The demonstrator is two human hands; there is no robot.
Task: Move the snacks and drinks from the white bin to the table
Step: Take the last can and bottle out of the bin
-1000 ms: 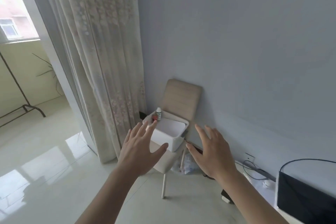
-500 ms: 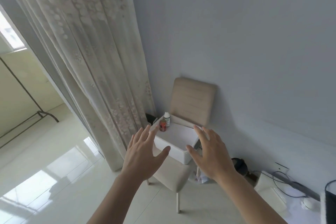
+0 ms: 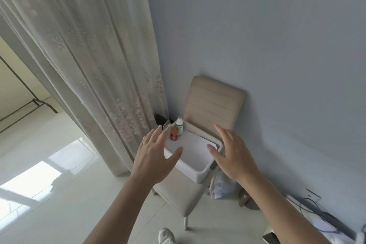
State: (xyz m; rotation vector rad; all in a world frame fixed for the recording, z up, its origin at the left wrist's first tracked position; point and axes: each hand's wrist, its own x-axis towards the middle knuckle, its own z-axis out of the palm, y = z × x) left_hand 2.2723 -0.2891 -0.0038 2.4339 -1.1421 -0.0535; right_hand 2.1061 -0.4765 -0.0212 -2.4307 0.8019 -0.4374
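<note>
A white bin stands on the seat of a beige chair against the wall. In the bin's far left corner stand a red can and a small white bottle with a white cap. The rest of the bin's inside looks white and bare from here. My left hand is stretched out with spread fingers over the bin's left side, just short of the can. My right hand is spread open over the bin's right rim. Neither hand holds anything.
A long lace curtain hangs left of the chair, close to the bin. A crumpled plastic bag lies on the floor by the chair's right leg. Cables and a white surface sit at lower right. My shoe shows at the bottom.
The view has closed in on the chair and bin. Both open hands have come nearer the bin and now flank it on either side.
</note>
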